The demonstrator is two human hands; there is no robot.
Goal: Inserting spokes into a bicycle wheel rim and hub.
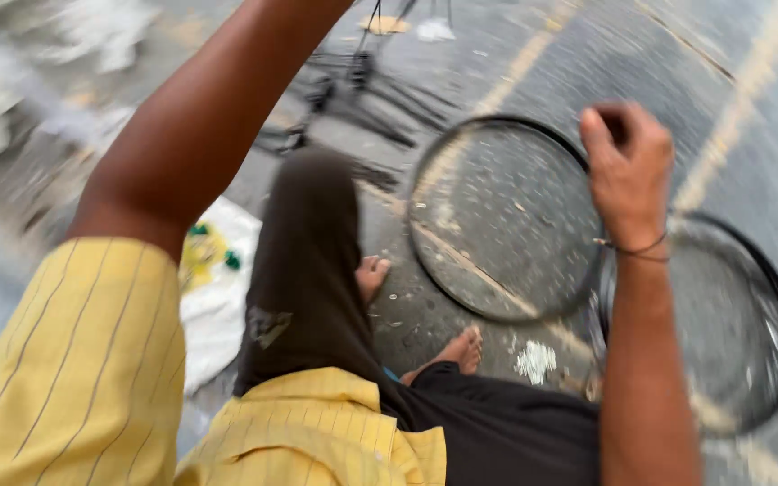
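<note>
Right hand (625, 171): fingers curled over top rim of round black-rimmed mesh sieve (504, 220), holding it tilted above pavement (767, 162). Second like sieve (722, 324) just beside, behind forearm; contents blurred. Left arm raised, hand out of frame. Grain scatter (535, 360) near bare foot (463, 349). White sack (218, 297) at left.

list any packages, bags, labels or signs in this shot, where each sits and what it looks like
White sack with a yellow and green printed patch: on the pavement at lower left, beside the dark trouser leg; crumpled, soft-sided.
Pale blurred bags or wrapping: top left corner, whitish, too smeared to tell their kind.
No signs or screens show. The right hand grips the rim of a round black-framed mesh sieve; the left hand is out of view.
</note>
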